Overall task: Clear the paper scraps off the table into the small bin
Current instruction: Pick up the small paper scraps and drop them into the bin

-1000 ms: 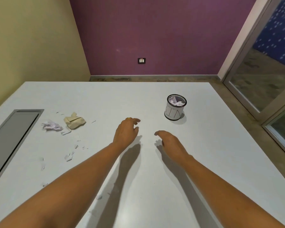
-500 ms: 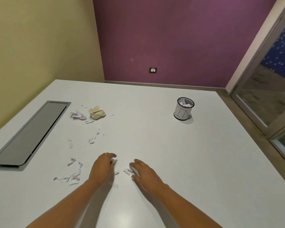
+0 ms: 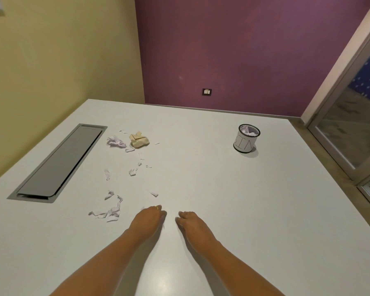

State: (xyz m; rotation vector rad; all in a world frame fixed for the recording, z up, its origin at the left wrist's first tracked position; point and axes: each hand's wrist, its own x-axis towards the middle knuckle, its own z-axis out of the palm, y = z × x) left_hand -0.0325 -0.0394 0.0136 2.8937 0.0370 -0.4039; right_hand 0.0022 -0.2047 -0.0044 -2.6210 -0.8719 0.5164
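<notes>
Head view: both hands are down on the white table (image 3: pixel 244 199), near the middle of its near edge, backs up and just apart. The left hand (image 3: pixel 146 221), a ring (image 3: pixel 157 207) on one finger, has its fingers curled down onto the surface. The right hand (image 3: pixel 193 223) is curled the same way. Their fingertips are hidden, so I cannot tell whether either holds anything. Paper scraps (image 3: pixel 110 210) lie just left of the left hand, and more trail toward the far left corner, ending at a crumpled tan piece (image 3: pixel 139 140) and a crumpled white ball (image 3: pixel 115 142). One scrap (image 3: pixel 153 193) lies just beyond the left hand. The small bin (image 3: pixel 246 138) stands upright near the far right corner, paper inside. A grey recessed panel (image 3: pixel 58 163) runs along the left edge.
</notes>
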